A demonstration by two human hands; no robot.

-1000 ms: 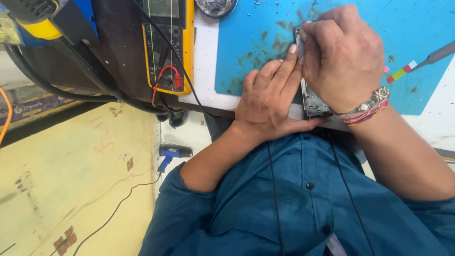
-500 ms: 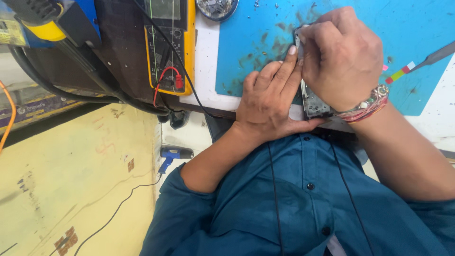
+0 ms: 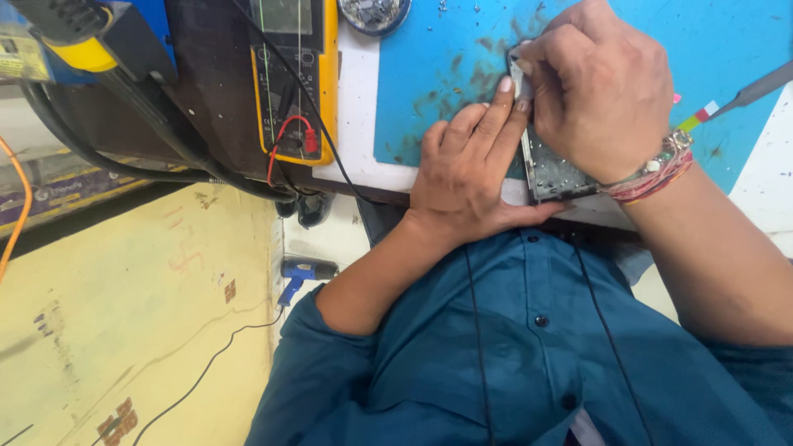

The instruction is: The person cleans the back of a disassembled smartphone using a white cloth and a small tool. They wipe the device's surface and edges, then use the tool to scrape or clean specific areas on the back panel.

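A small opened electronic device, dark with a metal frame, lies on a blue work mat at the table's near edge. My left hand rests flat beside it, fingers pressed against its left side and top corner. My right hand covers the device's upper part, fingers curled down onto its top corner; what it pinches there is hidden. A beaded bracelet is on my right wrist.
A yellow multimeter with red and black leads stands left of the mat. A round dish of small parts sits at the top. A screwdriver lies at the right. Thick black cables and a blue tool on the floor lie left.
Both hands stay on the device; only slight finger shifts at its top corner.
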